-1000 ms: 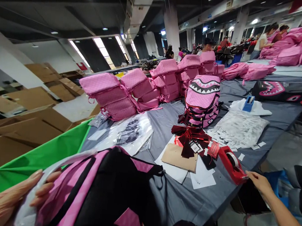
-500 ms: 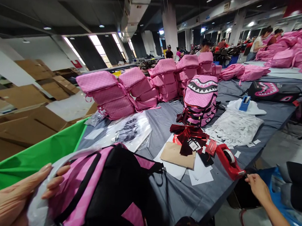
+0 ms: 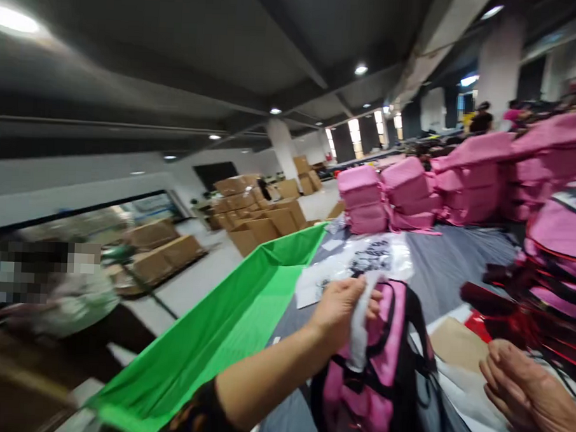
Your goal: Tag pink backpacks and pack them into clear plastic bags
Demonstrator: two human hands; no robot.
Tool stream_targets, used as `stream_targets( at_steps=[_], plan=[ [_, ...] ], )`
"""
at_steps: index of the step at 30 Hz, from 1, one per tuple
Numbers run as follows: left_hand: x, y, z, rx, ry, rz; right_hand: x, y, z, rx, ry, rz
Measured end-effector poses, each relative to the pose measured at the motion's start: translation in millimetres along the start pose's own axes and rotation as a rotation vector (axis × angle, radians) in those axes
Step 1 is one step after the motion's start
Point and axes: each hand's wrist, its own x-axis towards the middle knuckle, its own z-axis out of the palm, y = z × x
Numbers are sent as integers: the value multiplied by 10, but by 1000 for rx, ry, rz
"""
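A pink and black backpack (image 3: 401, 310) stands tilted on the table in front of me. My left hand (image 3: 338, 310) is closed around a soft white strip of wrapping (image 3: 359, 337) at the backpack's strap side. To the right of the backpack, my right hand (image 3: 528, 389) is raised with its fingers curled together; whatever they pinch, if anything, is too blurred to make out. Beneath and beyond it lie a brown card (image 3: 457, 344), white papers and dark red tags (image 3: 489, 307).
Several pink backpacks (image 3: 363, 194) line the table's far side, and another stands at the right (image 3: 561, 234). Clear printed bags (image 3: 379, 255) lie left of centre. A green cloth trough (image 3: 245, 322) borders the table. Cardboard boxes (image 3: 278, 222) and people (image 3: 480, 120) are beyond.
My view has swung left. My right hand has come away from the red tape dispenser, towards the backpack. My left hand keeps its grip on the white wrapping.
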Motion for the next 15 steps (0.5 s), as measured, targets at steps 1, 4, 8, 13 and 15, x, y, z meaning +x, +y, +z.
stream_targets(
  at_steps=[1,4,8,13,15],
  plan=[
    [16,-34,49,7,0,17,-17,-206,269,-29,-76,-25],
    [7,-122,204,-6,-17,36,-69,-595,921,-185,-306,-111],
    [-100,-147,325,-48,-49,9,25,-629,1312,-278,-496,-147],
    [-157,-93,397,-50,-108,19,241,-454,1288,-257,-580,-106],
    [-159,-79,430,-63,-89,17,290,-414,1241,-303,-551,-118]
  ],
)
